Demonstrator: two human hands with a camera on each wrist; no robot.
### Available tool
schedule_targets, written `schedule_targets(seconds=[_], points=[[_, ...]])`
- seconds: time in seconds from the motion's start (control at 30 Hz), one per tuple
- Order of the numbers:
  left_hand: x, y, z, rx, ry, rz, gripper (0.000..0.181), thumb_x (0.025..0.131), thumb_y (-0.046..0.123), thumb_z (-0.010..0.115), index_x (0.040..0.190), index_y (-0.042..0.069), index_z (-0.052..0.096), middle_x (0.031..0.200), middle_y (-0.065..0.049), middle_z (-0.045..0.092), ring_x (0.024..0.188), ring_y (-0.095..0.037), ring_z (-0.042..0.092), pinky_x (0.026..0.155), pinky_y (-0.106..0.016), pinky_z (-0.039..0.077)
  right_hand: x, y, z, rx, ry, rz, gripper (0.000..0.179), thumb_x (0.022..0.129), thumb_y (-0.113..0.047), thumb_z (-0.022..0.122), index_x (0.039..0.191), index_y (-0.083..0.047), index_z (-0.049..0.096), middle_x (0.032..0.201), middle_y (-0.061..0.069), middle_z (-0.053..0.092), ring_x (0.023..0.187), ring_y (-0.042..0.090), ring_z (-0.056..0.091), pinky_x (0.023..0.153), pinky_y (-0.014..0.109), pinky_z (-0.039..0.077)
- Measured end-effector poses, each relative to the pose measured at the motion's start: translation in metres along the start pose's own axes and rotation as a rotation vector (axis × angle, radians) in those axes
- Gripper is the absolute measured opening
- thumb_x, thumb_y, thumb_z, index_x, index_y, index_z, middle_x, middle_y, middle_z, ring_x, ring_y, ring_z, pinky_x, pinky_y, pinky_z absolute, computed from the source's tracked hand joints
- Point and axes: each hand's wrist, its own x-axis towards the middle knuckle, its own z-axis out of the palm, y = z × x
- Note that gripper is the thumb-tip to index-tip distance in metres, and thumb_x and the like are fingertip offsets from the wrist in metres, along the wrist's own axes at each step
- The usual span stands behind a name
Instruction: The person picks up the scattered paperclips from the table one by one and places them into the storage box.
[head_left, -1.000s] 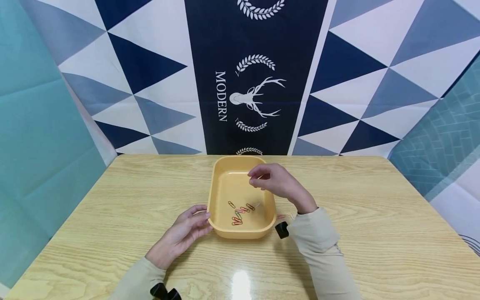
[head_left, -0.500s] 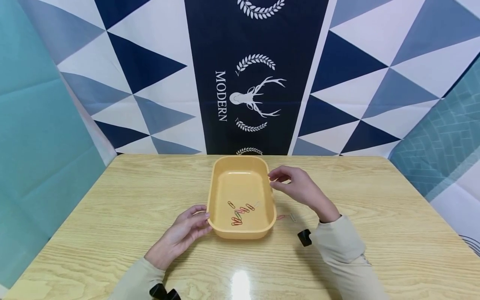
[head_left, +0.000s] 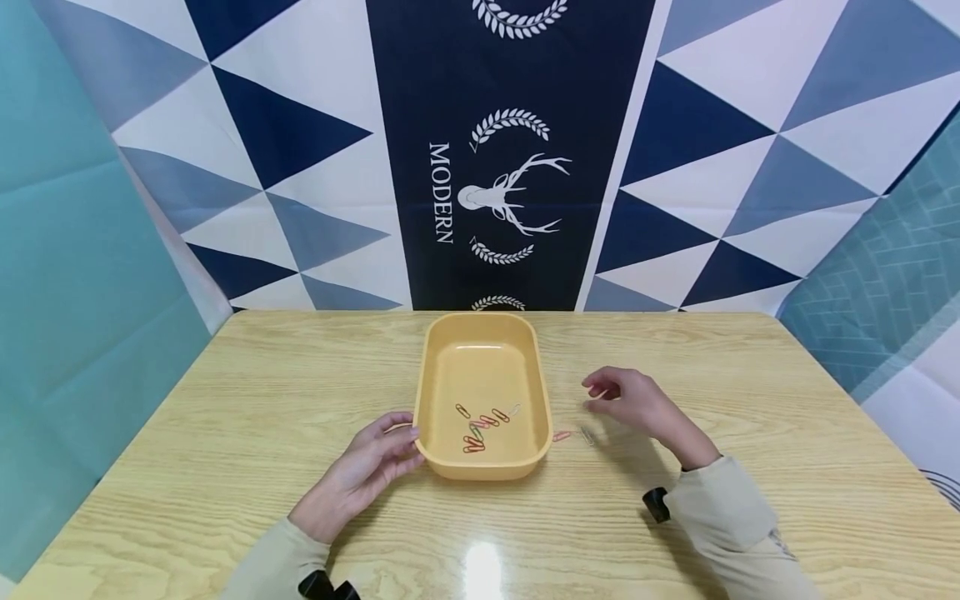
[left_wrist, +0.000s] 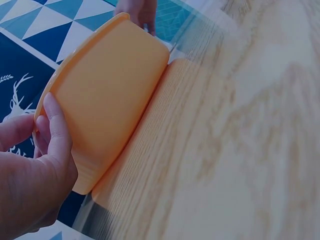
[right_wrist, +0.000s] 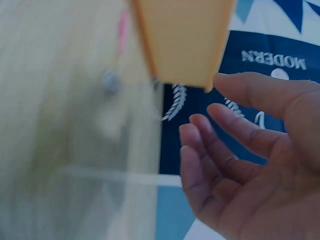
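A yellow plastic tray (head_left: 483,472) stands on the wooden table, with several coloured paper clips (head_left: 474,445) lying in its near half. My left hand (head_left: 367,471) holds the tray's left side near the front corner. In the left wrist view, the thumb is at the rim and a finger lies along the outer wall. To the right of the tray, my right hand (head_left: 633,404) hovers over the table with fingers loosely bent and nothing between them. A pink paper clip (head_left: 562,435) and a silver paper clip (head_left: 587,436) lie below and left of it, beside the tray.
The wooden table (head_left: 300,367) runs back to a patterned cloth (head_left: 315,167) hanging behind it. A teal cloth (head_left: 97,292) hangs at the left. Another patterned cloth hangs at the right.
My right hand has moved from above the tray, past its right rim, to over the table on the right. The left hand and the tray stay in place.
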Motion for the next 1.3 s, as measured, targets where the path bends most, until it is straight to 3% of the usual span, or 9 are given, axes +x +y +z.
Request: schedule_targets(seconds=[0.17,0.43,0.73,1.07,1.3], points=[[-0.001,0.002,0.000,-0.006,0.017,-0.019,0.040,0.095,0.000,0.055,0.129,-0.007,0.034,0.106,-0.016,0.054,0.090,-0.018,0.059,0.083,-0.025,0.054,-0.001,0.013,0.002,0.019,-0.059,0.092,0.029,0.083,-0.008,0.072,0.104,0.008,0.061,0.085,0.007,0.061,0.079,0.021,0.058,0.065,0.030,0.048],[-0.002,0.003,0.002,-0.002,0.021,-0.028,0.045,0.096,0.001,0.054,0.134,-0.008,0.030,0.108,-0.017,0.054,0.090,-0.018,0.059,0.083,-0.024,0.054,0.000,0.015,0.006,-0.024,-0.135,0.214,0.028,0.079,-0.014,0.076,0.096,0.002,0.061,0.082,0.006,0.057,0.074,0.019,0.050,0.061,0.029,0.044],[-0.002,0.003,0.002,0.002,0.023,-0.022,0.046,0.096,0.000,0.054,0.134,-0.009,0.030,0.107,-0.017,0.054,0.090,-0.018,0.059,0.083,-0.025,0.054,0.000,0.014,0.015,-0.097,-0.173,0.212,0.030,0.077,-0.012,0.079,0.093,0.001,0.057,0.080,0.006,0.054,0.071,0.019,0.049,0.060,0.030,0.043],[-0.002,0.003,0.003,0.004,0.021,-0.018,0.046,0.096,0.000,0.054,0.134,-0.009,0.030,0.107,-0.017,0.054,0.091,-0.018,0.059,0.083,-0.025,0.054,-0.001,0.016,0.011,-0.152,-0.190,0.182,0.016,0.075,0.003,0.072,0.084,-0.002,0.059,0.078,0.005,0.058,0.068,0.019,0.050,0.059,0.029,0.044],[-0.003,0.003,0.003,0.003,-0.002,-0.003,0.037,0.096,-0.002,0.053,0.128,-0.008,0.034,0.104,-0.015,0.054,0.090,-0.018,0.058,0.083,-0.025,0.054,-0.004,0.017,0.009,-0.163,-0.182,0.158,0.011,0.078,0.004,0.068,0.080,-0.002,0.059,0.078,0.004,0.058,0.066,0.018,0.049,0.055,0.028,0.042]])
